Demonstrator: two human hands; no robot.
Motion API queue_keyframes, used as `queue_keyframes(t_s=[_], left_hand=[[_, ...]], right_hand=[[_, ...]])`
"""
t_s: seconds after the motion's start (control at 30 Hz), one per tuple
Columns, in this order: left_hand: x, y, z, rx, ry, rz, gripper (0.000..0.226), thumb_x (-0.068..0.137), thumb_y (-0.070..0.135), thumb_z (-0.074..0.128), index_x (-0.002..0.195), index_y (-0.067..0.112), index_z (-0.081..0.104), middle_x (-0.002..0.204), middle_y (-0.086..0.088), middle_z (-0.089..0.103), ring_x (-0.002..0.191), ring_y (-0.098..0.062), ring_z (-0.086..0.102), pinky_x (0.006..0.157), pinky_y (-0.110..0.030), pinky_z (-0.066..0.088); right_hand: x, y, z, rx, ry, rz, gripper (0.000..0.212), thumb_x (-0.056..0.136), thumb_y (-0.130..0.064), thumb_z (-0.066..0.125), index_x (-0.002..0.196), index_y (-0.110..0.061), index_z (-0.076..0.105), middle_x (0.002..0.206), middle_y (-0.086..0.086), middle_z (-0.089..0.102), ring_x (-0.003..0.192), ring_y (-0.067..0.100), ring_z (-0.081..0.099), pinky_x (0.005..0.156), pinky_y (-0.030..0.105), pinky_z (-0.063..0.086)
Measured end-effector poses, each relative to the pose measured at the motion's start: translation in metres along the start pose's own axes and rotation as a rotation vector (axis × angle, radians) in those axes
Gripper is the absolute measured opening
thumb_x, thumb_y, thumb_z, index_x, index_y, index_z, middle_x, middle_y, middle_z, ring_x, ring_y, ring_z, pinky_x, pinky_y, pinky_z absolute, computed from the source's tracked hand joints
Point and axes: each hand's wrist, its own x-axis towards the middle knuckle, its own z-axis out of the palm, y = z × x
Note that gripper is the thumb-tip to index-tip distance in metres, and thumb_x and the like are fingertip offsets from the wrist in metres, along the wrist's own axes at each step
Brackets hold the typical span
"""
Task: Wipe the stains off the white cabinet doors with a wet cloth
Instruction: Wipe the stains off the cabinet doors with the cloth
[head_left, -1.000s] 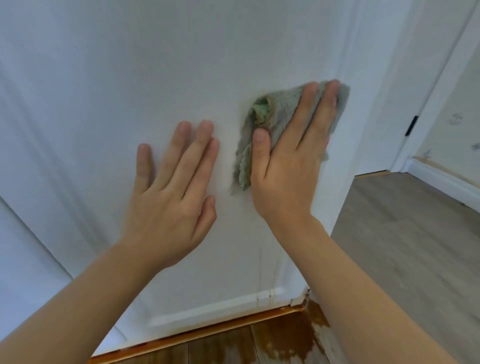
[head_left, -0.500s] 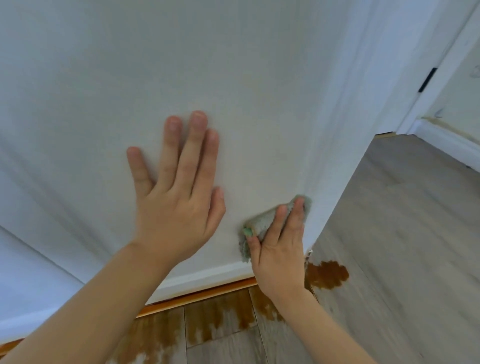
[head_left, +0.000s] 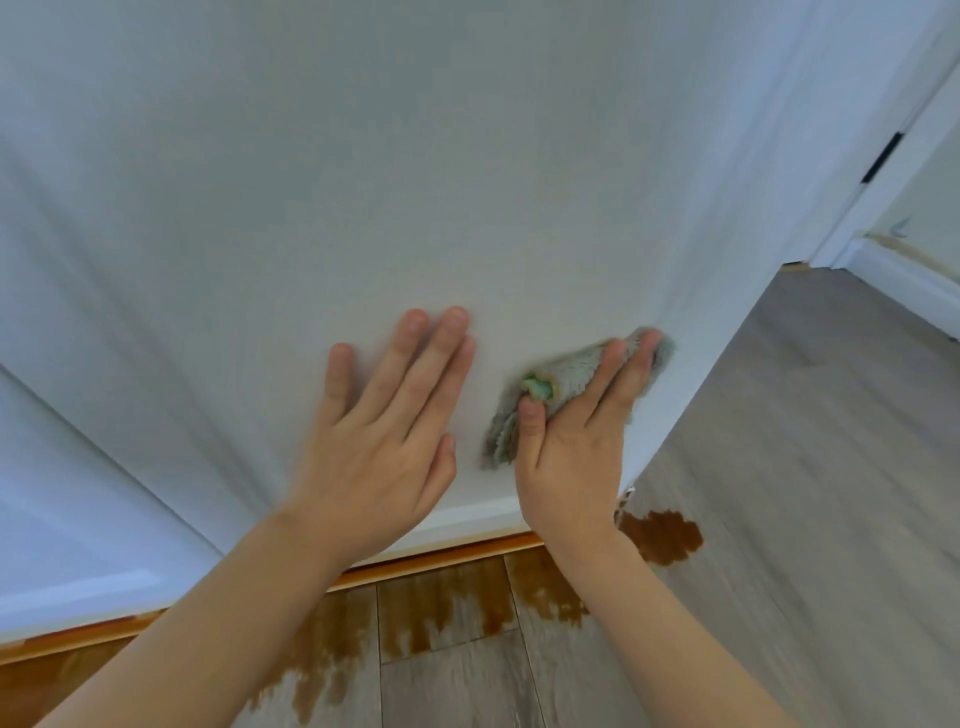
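Two bare forearms reach up from the bottom edge over a grey plank floor (head_left: 779, 519) blotched with brown stains (head_left: 660, 535), the darkest patch lying just beside the door's lower right corner and more streaks spreading along the boards below the orange strip (head_left: 441, 558) that runs under the door. Above that strip the left hand (head_left: 384, 441) lies flat against the white cabinet door (head_left: 363, 182), fingers straight and close together, thumb alongside, holding nothing. Just to its right, apart from it, the right hand (head_left: 576, 441) presses a grey cloth (head_left: 571, 371) against the same door near its lower right edge; the fingers are stretched over the cloth and the thumb tip pins a green fold of it, with the rest of the cloth bunched out to the left of the thumb and past the fingertips. The door surface above both hands looks plain white with only faint yellowish marks. Farther back on the right stands a white door frame (head_left: 852, 208) with a black hinge (head_left: 881, 157), and a white skirting board (head_left: 904, 275) runs along the far wall.
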Motion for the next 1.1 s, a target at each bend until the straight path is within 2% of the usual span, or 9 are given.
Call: queue_keyframes(t_s=[0.13,0.3,0.4,0.57,0.67,0.8,0.93,1.03,1.1], left_hand=[[-0.001,0.002,0.006,0.018,0.021,-0.012,0.068,0.091,0.029,0.038,0.148,0.003,0.011,0.156,-0.007,-0.01,0.144,-0.023,-0.008,0.112,-0.048,-0.01],[0.0,0.005,0.012,0.012,0.055,-0.027,0.07,0.09,0.028,0.039,0.147,0.003,0.007,0.155,-0.007,-0.015,0.143,-0.024,-0.012,0.111,-0.047,-0.014],[-0.001,0.006,0.016,0.044,0.07,-0.027,0.071,0.091,0.029,0.038,0.148,0.003,0.005,0.155,-0.007,-0.017,0.142,-0.024,-0.014,0.11,-0.046,-0.016],[0.001,0.008,0.019,0.075,0.069,-0.031,0.071,0.091,0.029,0.037,0.147,0.002,0.002,0.154,-0.007,-0.02,0.142,-0.024,-0.017,0.109,-0.047,-0.017],[0.0,0.009,0.02,0.075,0.071,-0.031,0.073,0.091,0.029,0.038,0.147,0.002,0.001,0.153,-0.008,-0.022,0.141,-0.024,-0.019,0.109,-0.048,-0.018],[0.0,0.009,0.021,0.083,0.073,-0.035,0.075,0.09,0.029,0.04,0.147,0.003,0.0,0.153,-0.008,-0.023,0.141,-0.024,-0.019,0.109,-0.048,-0.018],[-0.001,0.009,0.022,0.086,0.071,-0.042,0.075,0.09,0.029,0.04,0.147,0.004,-0.002,0.152,-0.007,-0.024,0.141,-0.023,-0.02,0.109,-0.048,-0.018],[-0.001,0.009,0.022,0.082,0.068,-0.044,0.075,0.09,0.029,0.04,0.147,0.004,-0.002,0.152,-0.007,-0.024,0.141,-0.023,-0.02,0.109,-0.048,-0.018],[-0.001,0.009,0.021,0.082,0.069,-0.045,0.074,0.09,0.028,0.04,0.147,0.004,-0.001,0.152,-0.007,-0.024,0.141,-0.023,-0.02,0.109,-0.047,-0.018]], right_hand=[[-0.046,0.025,0.018,-0.069,-0.074,0.04,0.07,0.101,-0.046,0.019,0.145,-0.011,-0.024,0.154,0.009,-0.027,0.144,0.033,-0.007,0.113,0.054,0.022],[-0.079,0.037,0.033,-0.095,-0.152,0.152,0.07,0.101,-0.048,0.016,0.145,-0.009,-0.022,0.154,0.007,-0.028,0.144,0.032,-0.006,0.11,0.057,0.027],[-0.097,0.043,0.04,-0.113,-0.226,0.235,0.071,0.099,-0.05,0.011,0.144,-0.01,-0.026,0.152,0.005,-0.031,0.144,0.03,-0.008,0.11,0.055,0.024],[-0.12,0.048,0.053,-0.134,-0.34,0.375,0.083,0.091,-0.047,0.022,0.138,-0.016,-0.038,0.146,-0.002,-0.043,0.141,0.017,-0.025,0.114,0.052,0.02],[-0.125,0.046,0.059,-0.089,-0.331,0.438,0.083,0.091,-0.048,0.023,0.138,-0.018,-0.039,0.146,-0.004,-0.043,0.141,0.016,-0.025,0.114,0.051,0.021],[-0.127,0.044,0.059,-0.08,-0.352,0.5,0.086,0.094,-0.051,0.027,0.135,-0.018,-0.041,0.143,-0.009,-0.044,0.139,0.01,-0.028,0.117,0.047,0.017],[-0.126,0.041,0.061,-0.038,-0.396,0.622,0.083,0.096,-0.041,0.033,0.131,-0.019,-0.038,0.136,-0.011,-0.05,0.133,0.005,-0.037,0.118,0.041,0.011],[-0.123,0.038,0.06,-0.012,-0.387,0.633,0.082,0.097,-0.038,0.034,0.131,-0.02,-0.038,0.136,-0.009,-0.05,0.135,0.009,-0.035,0.119,0.038,0.006],[-0.121,0.035,0.058,0.005,-0.383,0.661,0.08,0.098,-0.036,0.033,0.13,-0.02,-0.038,0.139,-0.005,-0.047,0.138,0.013,-0.03,0.118,0.031,0.001]])
